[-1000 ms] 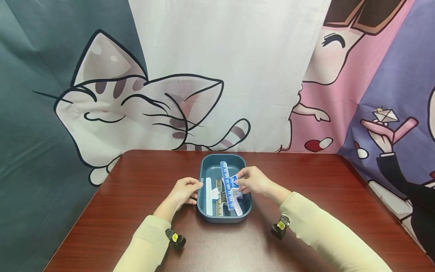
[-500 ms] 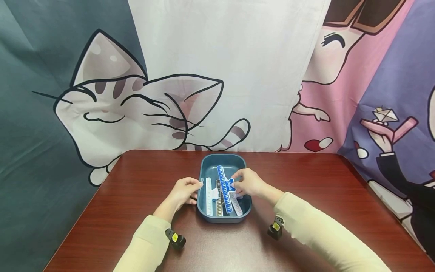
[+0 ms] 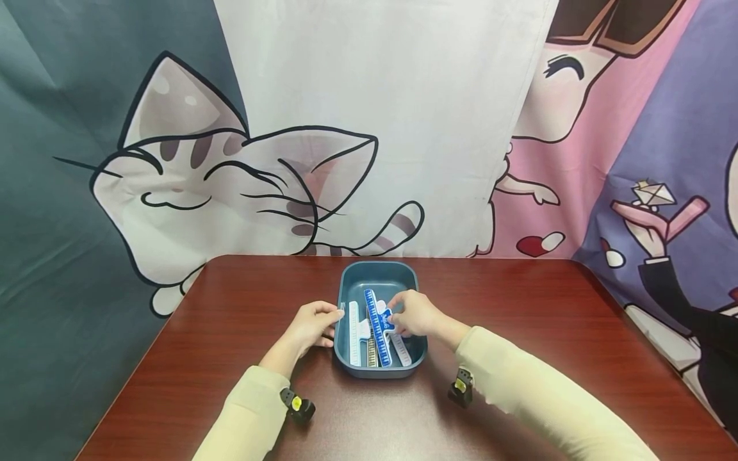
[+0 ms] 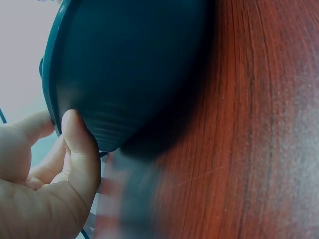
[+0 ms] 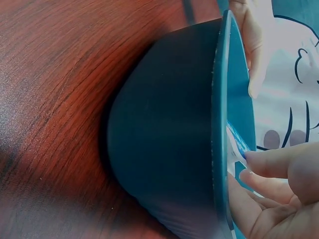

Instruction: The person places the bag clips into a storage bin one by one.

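A blue-grey plastic bin (image 3: pixel 380 372) with rounded corners stands on the table. My left hand (image 3: pixel 308 325) pinches its left rim between thumb and fingers, as the left wrist view (image 4: pixel 77 144) also shows. Inside the bin, my right hand (image 3: pixel 423 315) pinches the handle of a long blue clip (image 3: pixel 377 333) with a piano-key pattern. That clip lies tilted across the others, its near end close to the bin's front wall. A white clip (image 3: pixel 354 333) lies along the left side, a dark-and-gold clip (image 3: pixel 371 355) is partly covered, and a pale clip (image 3: pixel 401 351) slants at the right.
The bin rests on a reddish-brown wooden table (image 3: pixel 248 301). Behind the table's far edge hangs a cloth backdrop (image 3: pixel 438 96) with cartoon drawings. Each sleeve carries a small black wrist camera, such as the right one (image 3: pixel 461 387).
My right hand has carried the blue clip left and toward me, down over the dark-and-gold clip. My left hand stays at the rim.
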